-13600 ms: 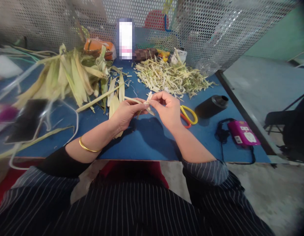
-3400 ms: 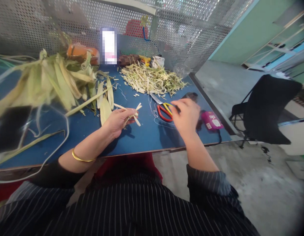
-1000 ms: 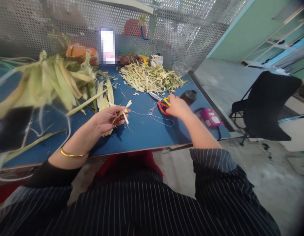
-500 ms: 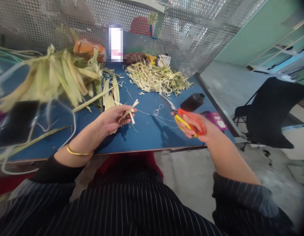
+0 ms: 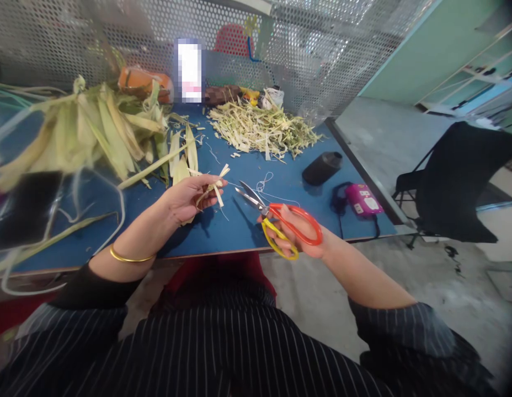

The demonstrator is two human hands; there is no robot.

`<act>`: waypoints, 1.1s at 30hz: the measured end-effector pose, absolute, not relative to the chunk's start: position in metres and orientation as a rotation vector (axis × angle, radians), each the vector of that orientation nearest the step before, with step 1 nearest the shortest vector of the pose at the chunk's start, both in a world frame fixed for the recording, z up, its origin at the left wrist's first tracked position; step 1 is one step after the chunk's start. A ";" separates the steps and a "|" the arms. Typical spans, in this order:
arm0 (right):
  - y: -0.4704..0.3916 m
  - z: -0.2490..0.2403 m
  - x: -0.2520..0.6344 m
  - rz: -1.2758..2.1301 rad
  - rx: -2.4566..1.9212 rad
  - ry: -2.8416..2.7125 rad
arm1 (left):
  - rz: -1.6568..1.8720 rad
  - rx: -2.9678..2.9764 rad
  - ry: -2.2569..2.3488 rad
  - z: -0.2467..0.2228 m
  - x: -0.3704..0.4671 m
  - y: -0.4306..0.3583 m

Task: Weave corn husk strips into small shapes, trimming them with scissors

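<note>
My left hand [image 5: 188,199] pinches a small bundle of pale husk strips [image 5: 218,190] over the blue table, and a thin white thread hangs from it. In my right hand [image 5: 295,229] are scissors [image 5: 295,218] with one red and one yellow handle. Their blades are parted and point left toward the bundle, without touching it. Looped white thread [image 5: 265,183] lies on the table just beyond the blades. Flat husk pieces [image 5: 182,170] lie behind my left hand.
Large husks [image 5: 86,124] cover the left, beside a dark phone-like object [image 5: 30,204]. Cut husk scraps [image 5: 264,129] are heaped at the back. A black thread cone [image 5: 322,168] and a magenta box [image 5: 363,199] sit at the right, before a black chair [image 5: 458,182].
My right hand has moved left and toward me with the scissors, bringing the blades near the bundle; the blades now show parted. My left hand keeps its hold, almost unmoved.
</note>
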State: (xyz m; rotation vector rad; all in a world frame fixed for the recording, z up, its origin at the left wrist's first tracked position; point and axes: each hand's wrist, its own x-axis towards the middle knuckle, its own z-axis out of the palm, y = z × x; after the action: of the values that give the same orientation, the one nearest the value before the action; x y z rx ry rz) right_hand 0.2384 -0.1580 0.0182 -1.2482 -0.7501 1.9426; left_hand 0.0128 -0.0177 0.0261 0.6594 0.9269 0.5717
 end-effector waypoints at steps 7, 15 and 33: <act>-0.132 0.012 0.225 1.529 -1.445 -0.887 | 0.570 0.656 0.921 0.028 0.012 -0.021; -0.142 -0.002 0.212 0.450 -2.133 -1.802 | 0.669 0.629 0.882 0.038 0.004 -0.019; -0.056 -0.010 0.288 0.180 -2.096 -2.039 | 0.565 0.659 0.846 0.056 0.017 -0.014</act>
State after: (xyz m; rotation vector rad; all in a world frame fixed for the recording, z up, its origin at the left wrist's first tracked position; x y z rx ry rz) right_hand 0.2880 -0.0556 -0.0103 -2.0960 -2.0387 0.1802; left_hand 0.0174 -0.0139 0.0565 0.6586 0.8457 0.5647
